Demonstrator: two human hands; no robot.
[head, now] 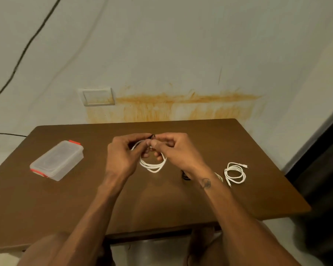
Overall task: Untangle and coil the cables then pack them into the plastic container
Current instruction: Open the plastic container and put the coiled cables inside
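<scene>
Above the middle of the brown table (161, 198) I hold a coiled white cable (153, 166) in both hands. My left hand (121, 156) pinches the coil's top from the left. My right hand (173, 150) grips the top from the right, where a small dark piece shows between the fingertips. The loop hangs below my fingers. A second white cable (235, 173) lies coiled on the table to the right. The clear plastic container (57, 160) with red clips sits closed on the left of the table.
A small dark object (185, 176) lies on the table, mostly hidden under my right wrist. The table's far edge meets a stained wall with a switch plate (97, 96). A dark cable (21, 54) hangs down the wall at left.
</scene>
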